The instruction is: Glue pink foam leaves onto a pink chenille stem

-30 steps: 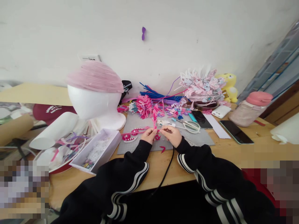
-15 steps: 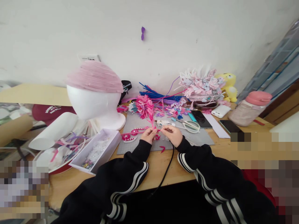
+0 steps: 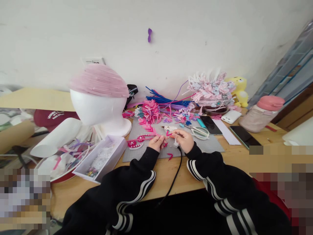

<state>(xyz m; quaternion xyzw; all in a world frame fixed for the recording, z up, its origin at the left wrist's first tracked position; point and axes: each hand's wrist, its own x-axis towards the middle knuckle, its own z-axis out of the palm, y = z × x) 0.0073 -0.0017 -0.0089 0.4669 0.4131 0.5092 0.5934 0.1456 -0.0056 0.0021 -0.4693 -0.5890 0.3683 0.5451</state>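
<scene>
left hand [image 3: 156,142]: fingers pinched shut on a pink pipe-cleaner piece [image 3: 149,130], which runs up and left from the fingertips over the grey mat [image 3: 207,147].
right hand [image 3: 184,139]: closed around a white glue gun [image 3: 172,129]; nozzle points left, just beyond the fingertips, black cord [image 3: 174,178] runs from under the hand toward the near edge.
hands: near each other, small gap between, a small pink bit [image 3: 165,144] lies on the mat in that gap.
pink scrap [image 3: 170,156]: on the mat, near side of both hands, untouched.
beaded pink pieces [image 3: 136,142]: on the mat, just left of the left hand.
scissors [image 3: 200,131]: on the mat, right of the glue gun.
foam head [image 3: 97,107]: far left, pink cap on it.
white box [image 3: 101,157]: left of the mat, beads inside.
phones [image 3: 244,137]: right on the wooden table [image 3: 242,156].
</scene>
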